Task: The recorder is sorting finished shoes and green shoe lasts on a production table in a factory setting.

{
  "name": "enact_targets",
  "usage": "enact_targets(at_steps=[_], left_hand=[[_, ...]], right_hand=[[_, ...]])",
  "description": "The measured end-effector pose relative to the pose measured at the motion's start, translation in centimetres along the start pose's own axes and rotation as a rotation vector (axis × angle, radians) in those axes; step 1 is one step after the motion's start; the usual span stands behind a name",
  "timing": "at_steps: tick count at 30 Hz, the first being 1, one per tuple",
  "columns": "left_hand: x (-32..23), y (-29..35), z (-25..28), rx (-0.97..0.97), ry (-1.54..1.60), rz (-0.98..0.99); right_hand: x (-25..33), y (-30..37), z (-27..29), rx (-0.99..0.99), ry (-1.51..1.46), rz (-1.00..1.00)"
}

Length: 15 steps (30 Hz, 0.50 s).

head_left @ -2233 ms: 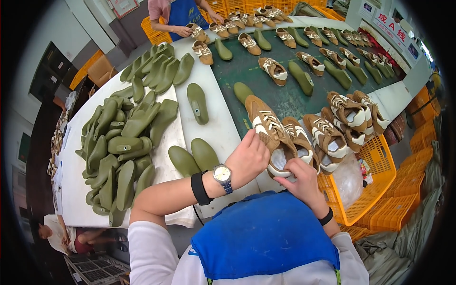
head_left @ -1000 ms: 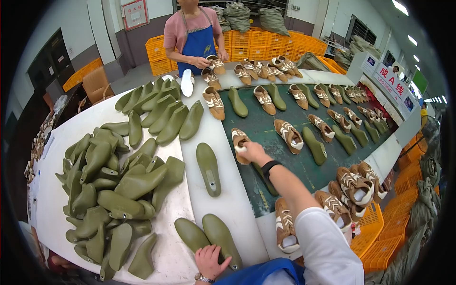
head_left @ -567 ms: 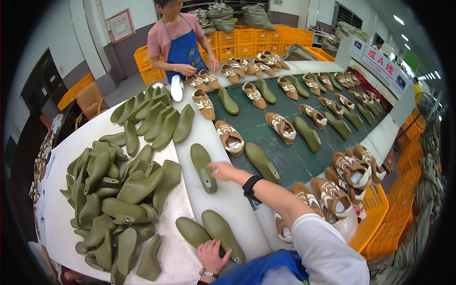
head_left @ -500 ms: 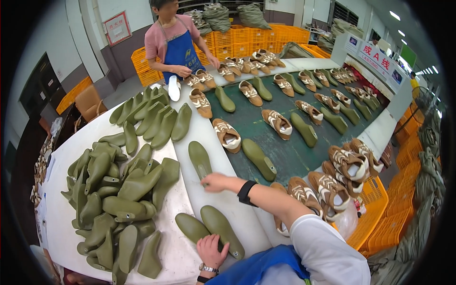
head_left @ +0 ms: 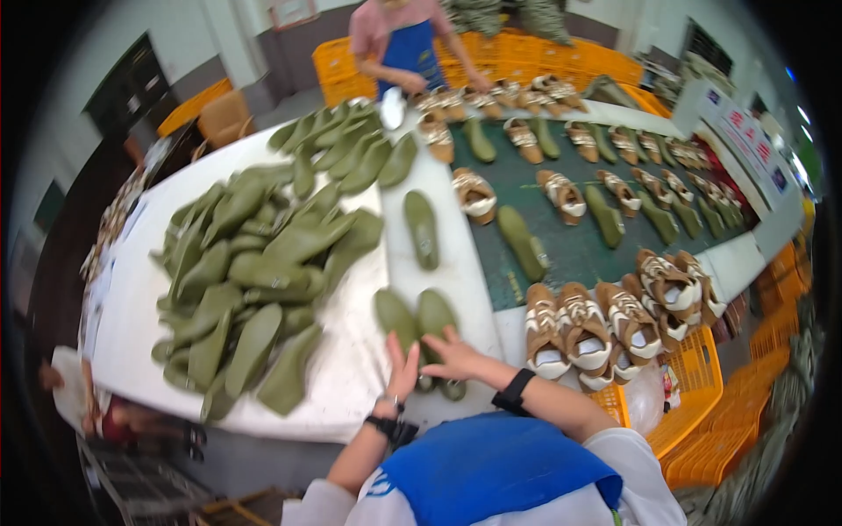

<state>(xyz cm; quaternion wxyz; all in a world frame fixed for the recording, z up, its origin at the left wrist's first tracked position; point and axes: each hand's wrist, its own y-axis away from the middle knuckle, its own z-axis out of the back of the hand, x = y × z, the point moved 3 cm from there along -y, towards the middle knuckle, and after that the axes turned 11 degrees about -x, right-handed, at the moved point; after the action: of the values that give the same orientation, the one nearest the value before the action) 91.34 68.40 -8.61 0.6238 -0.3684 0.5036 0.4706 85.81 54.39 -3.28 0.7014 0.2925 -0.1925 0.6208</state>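
Two olive-green shoe lasts lie side by side at the table's near edge, toes pointing away from me. My left hand rests with fingers stretched out at the heel of the left shoe last. Over the back part of the right shoe last my right hand is spread, fingers apart and touching it. Their heel ends are partly hidden by my hands. Farther out, a single shoe last lies on the white strip. A large heap of shoe lasts covers the white table to the left.
A green conveyor belt carries brown-and-white sneakers and lasts in rows. Several sneakers stand at the near right beside an orange crate. A co-worker in a blue apron stands at the far side, hands near sneakers.
My right hand has left the single farther last and come back to the near pair. The pair now lies straighter, both lasts parallel. My view has shifted, and both forearms now show.
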Motion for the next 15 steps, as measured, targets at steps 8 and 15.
enact_targets(at_steps=[8, 15], left_hand=[[-2.3, -1.5, -0.8, 0.386, 0.006, 0.177], [-2.6, 0.7, 20.4, -0.288, -1.272, -0.205]], right_hand=[[0.1, 2.3, 0.8, -0.399, 0.128, -0.172], [1.3, 2.4, 0.0, -0.687, 0.296, 0.004]])
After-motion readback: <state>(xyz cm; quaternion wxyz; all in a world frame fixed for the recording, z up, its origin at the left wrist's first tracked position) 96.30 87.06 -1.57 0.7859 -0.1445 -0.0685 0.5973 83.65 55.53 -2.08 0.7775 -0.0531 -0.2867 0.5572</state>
